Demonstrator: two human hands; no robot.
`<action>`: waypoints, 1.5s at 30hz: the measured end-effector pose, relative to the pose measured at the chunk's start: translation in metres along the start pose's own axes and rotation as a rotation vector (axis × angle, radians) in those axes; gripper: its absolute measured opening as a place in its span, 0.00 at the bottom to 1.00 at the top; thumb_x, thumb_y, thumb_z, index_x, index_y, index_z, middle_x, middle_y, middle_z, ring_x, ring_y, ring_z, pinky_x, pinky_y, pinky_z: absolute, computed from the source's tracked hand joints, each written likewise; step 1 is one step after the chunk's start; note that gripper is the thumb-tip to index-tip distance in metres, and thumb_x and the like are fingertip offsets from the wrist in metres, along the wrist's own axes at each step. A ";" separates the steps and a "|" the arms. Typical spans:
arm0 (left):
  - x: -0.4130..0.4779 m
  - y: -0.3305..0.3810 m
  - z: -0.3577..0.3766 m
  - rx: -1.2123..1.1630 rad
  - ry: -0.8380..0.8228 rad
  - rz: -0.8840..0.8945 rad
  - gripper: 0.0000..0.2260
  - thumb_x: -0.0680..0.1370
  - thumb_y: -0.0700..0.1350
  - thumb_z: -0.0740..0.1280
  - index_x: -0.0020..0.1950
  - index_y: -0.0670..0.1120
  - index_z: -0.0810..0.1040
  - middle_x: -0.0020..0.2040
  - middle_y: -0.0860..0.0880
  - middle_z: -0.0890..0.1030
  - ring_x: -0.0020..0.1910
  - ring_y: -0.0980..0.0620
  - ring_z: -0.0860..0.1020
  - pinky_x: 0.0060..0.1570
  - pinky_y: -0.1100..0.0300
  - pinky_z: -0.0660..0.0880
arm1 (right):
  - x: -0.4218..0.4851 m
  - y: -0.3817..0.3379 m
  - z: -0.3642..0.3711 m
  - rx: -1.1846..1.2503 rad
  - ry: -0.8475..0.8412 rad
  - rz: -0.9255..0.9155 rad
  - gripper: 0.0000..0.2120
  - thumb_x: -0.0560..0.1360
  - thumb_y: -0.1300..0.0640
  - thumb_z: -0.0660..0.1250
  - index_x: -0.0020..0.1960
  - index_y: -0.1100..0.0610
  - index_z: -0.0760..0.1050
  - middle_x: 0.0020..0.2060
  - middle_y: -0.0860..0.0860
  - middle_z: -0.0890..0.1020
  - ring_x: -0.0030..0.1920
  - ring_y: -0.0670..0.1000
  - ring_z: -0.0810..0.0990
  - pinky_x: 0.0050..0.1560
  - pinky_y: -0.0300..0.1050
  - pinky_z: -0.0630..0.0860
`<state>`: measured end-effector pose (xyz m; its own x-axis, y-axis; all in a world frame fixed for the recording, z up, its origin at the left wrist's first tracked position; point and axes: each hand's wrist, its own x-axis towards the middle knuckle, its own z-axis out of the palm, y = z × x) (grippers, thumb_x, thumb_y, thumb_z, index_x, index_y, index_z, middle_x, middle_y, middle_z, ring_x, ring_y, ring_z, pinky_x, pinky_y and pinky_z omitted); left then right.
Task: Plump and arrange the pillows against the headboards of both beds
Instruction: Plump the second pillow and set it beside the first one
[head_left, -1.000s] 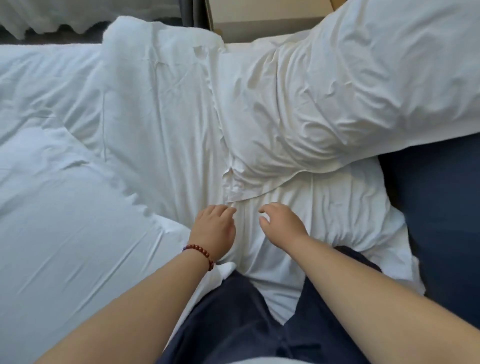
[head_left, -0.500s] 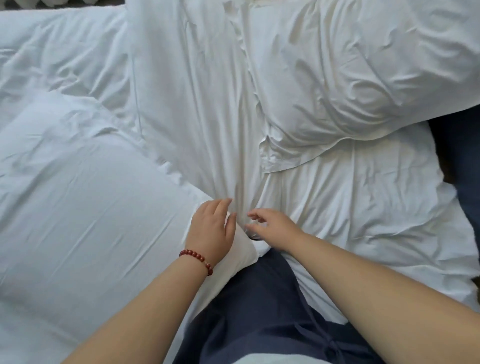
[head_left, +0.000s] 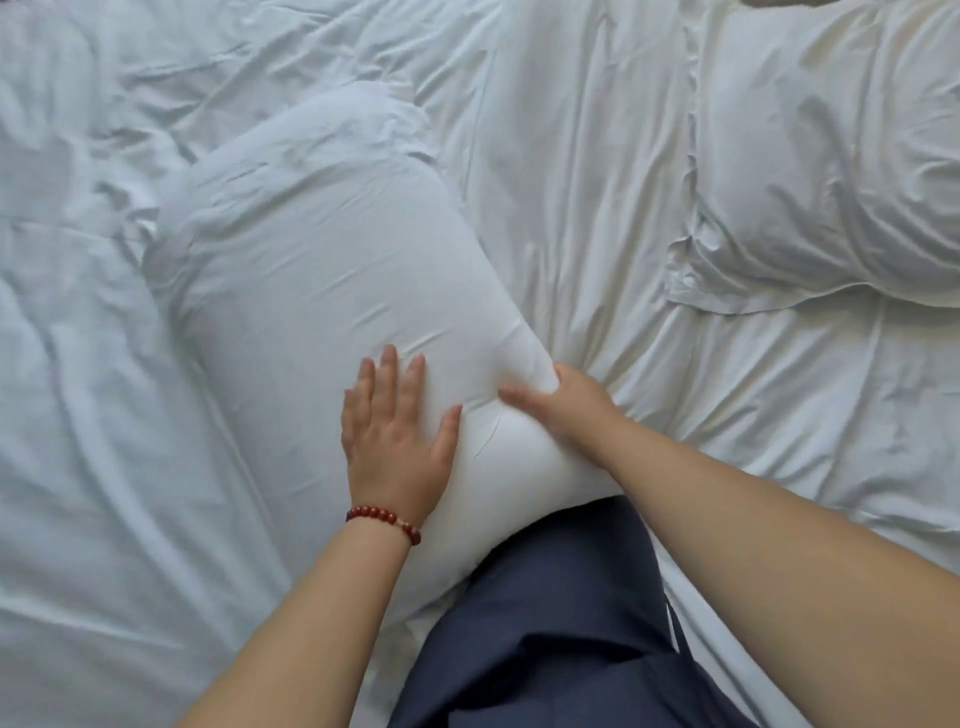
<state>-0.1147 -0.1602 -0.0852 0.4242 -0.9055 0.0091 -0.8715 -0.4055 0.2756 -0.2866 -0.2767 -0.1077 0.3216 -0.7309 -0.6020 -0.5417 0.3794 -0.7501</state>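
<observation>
Pillow (head_left: 322, 270) under left hand (head_left: 395, 436) (flat), right hand (head_left: 569, 408) gripping its corner.

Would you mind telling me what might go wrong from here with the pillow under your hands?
The right hand grips only one corner of the near pillow, while the left hand just rests flat on it; lifting may let it sag or slip. Dragging it could rumple the already creased sheet further.
</observation>
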 end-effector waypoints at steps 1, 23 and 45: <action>-0.013 -0.004 -0.002 -0.018 0.003 -0.079 0.33 0.76 0.65 0.52 0.78 0.50 0.60 0.80 0.47 0.56 0.79 0.46 0.51 0.76 0.52 0.43 | -0.005 0.000 0.002 -0.009 0.031 -0.017 0.28 0.64 0.35 0.75 0.57 0.51 0.80 0.48 0.45 0.84 0.48 0.47 0.82 0.49 0.42 0.77; -0.062 0.078 -0.047 -0.429 -0.197 -0.613 0.56 0.60 0.81 0.59 0.74 0.40 0.60 0.70 0.39 0.65 0.70 0.38 0.64 0.70 0.41 0.60 | -0.141 0.026 -0.121 0.121 0.406 -0.027 0.18 0.68 0.41 0.75 0.50 0.52 0.79 0.44 0.46 0.84 0.44 0.46 0.82 0.41 0.41 0.75; -0.199 0.297 -0.061 -0.324 -0.473 0.058 0.48 0.69 0.77 0.54 0.68 0.36 0.68 0.66 0.41 0.70 0.66 0.38 0.69 0.66 0.43 0.66 | -0.414 0.131 -0.239 0.277 0.896 0.159 0.21 0.71 0.39 0.72 0.53 0.55 0.79 0.45 0.48 0.82 0.42 0.47 0.79 0.34 0.42 0.69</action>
<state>-0.4434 -0.0930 0.0533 0.1566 -0.9127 -0.3775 -0.7388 -0.3619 0.5685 -0.6762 -0.0596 0.1093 -0.5178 -0.7785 -0.3548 -0.2875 0.5490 -0.7848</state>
